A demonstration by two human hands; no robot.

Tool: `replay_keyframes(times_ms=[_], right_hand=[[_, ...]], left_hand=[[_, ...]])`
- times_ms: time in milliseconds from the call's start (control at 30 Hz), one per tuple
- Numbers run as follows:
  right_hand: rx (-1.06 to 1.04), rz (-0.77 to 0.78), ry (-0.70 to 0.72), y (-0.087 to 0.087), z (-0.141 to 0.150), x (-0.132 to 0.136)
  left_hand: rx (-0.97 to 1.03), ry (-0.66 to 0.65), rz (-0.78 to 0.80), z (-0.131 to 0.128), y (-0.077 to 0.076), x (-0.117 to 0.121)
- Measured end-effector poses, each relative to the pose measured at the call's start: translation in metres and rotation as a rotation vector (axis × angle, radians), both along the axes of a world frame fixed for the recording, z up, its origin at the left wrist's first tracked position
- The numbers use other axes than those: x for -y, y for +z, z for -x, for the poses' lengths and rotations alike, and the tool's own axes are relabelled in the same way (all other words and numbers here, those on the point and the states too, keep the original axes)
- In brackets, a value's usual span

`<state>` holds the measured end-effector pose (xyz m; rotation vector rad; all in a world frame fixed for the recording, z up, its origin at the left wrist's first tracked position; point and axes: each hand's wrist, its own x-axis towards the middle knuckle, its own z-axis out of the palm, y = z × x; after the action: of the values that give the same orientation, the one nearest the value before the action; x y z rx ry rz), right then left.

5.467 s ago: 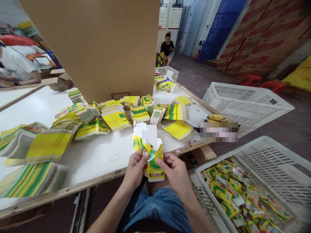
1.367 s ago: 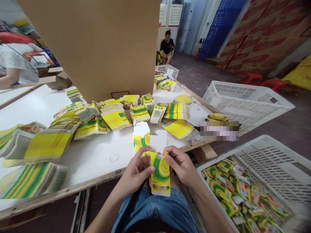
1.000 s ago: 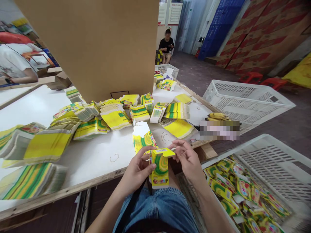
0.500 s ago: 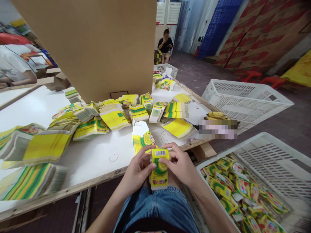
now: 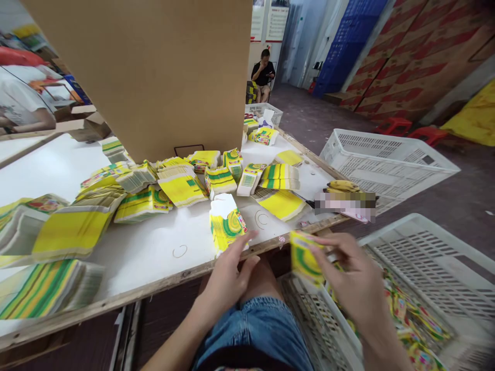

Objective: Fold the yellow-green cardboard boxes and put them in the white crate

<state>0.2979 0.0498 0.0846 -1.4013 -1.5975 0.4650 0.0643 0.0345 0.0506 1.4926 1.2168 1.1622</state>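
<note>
My right hand (image 5: 353,275) is closed around a folded yellow and green carton (image 5: 304,257), blurred by motion, over the near rim of the white crate (image 5: 433,242). Inside that crate lie several folded cartons (image 5: 413,319) of the same print. My left hand (image 5: 228,275) is open and empty, fingers reaching to a small stack of flat carton blanks (image 5: 226,221) that stands at the white table's front edge (image 5: 162,281).
Several stacks of flat yellow and green blanks (image 5: 69,226) cover the table. A tall brown cardboard sheet (image 5: 154,72) stands behind them. A second white crate (image 5: 386,159) lies on the floor at right, bananas (image 5: 342,185) beside it. A seated person (image 5: 264,77) is far back.
My right hand has carried the closed carton from in front of my lap rightward to the crate. My left hand let go of it and moved up to the blank stack.
</note>
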Motion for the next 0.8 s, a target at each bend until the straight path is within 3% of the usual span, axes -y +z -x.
replay_keyframes(times_ms=[67, 133, 300, 433, 567, 633, 800], right_hand=[[0.234, -0.117, -0.194, 0.004, -0.019, 0.0], [0.263, -0.078, -0.19, -0.004, -0.019, -0.006], [-0.177, 0.3, 0.082, -0.057, 0.054, -0.037], [-0.443, 0.35, 0.178, -0.079, 0.093, -0.054], [-0.766, 0.398, 0.171, -0.07, 0.089, -0.048], [-0.911, 0.474, 0.204, -0.063, 0.086, -0.038], [-1.011, 0.646, 0.286, -0.054, 0.091, -0.017]], left_hand=[[-0.201, 0.14, -0.085, 0.011, -0.01, -0.005], [-0.27, 0.169, -0.101, 0.018, -0.02, -0.01], [-0.296, 0.095, -0.101, 0.017, -0.025, -0.013], [-0.271, 0.089, -0.065, 0.019, -0.017, -0.009], [-0.003, 0.305, -0.096, 0.021, -0.011, -0.008], [0.224, 0.338, -0.066, 0.019, -0.01, -0.009], [0.731, -0.02, 0.259, 0.013, -0.011, -0.013]])
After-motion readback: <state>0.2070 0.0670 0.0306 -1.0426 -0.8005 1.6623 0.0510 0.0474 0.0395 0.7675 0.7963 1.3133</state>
